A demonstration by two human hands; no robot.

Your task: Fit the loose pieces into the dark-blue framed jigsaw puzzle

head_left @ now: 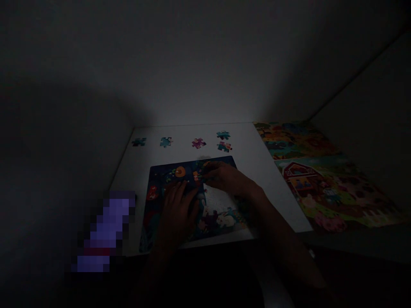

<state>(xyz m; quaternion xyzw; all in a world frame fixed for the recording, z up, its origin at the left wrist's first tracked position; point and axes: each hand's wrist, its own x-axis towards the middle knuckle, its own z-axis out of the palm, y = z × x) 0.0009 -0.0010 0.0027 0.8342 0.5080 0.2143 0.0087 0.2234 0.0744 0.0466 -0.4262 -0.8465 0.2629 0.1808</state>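
A dark blue jigsaw puzzle [154, 179], partly assembled, lies on the white table. Bare white shows through a gap in its right middle. My left hand [180, 207] rests on the left part of the puzzle with its fingers stretched out. Over the upper edge of the gap, my right hand [221, 176] has its fingers pinched together on a puzzle piece [203, 179], which they largely hide. White rabbits are printed on the joined pieces below the gap. The picture is very dark, so fine edges are hard to make out.
Several loose puzzle pieces lie behind the puzzle, among them a teal one [166, 142] and a pink one [198, 142]. At right are a farm picture [330, 192] and an animal picture [295, 139]. Pale walls stand behind the table [257, 149]. A purple pixelated patch [107, 229] covers the lower left.
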